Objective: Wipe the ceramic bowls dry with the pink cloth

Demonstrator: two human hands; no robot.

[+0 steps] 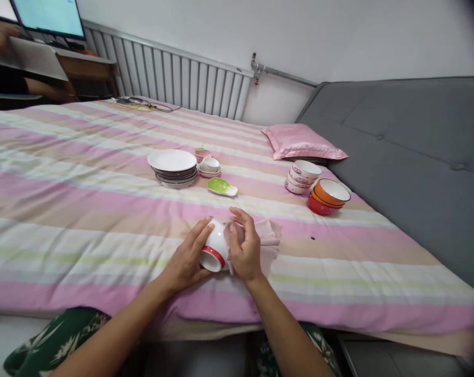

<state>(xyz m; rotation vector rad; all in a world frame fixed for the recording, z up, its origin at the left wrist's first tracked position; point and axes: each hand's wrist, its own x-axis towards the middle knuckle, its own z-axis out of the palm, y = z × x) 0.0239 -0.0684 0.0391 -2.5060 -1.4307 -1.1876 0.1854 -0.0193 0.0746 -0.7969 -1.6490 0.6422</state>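
Observation:
My left hand (188,256) grips a white bowl with a red foot ring (214,247), tipped on its side just above the striped bed cover (83,209). My right hand (245,246) presses a pale pink cloth (269,236) against the bowl's outer wall, fingers curled over it. Both hands are near the front edge of the bed.
Further back lie a stack of white plates (173,168), small stacked saucers (210,166) and a green leaf-shaped dish (221,186). To the right stand white patterned bowls (303,177) and orange-red bowls (328,197), near a pink pillow (302,141). Another person's arm shows at the desk (9,57), far left.

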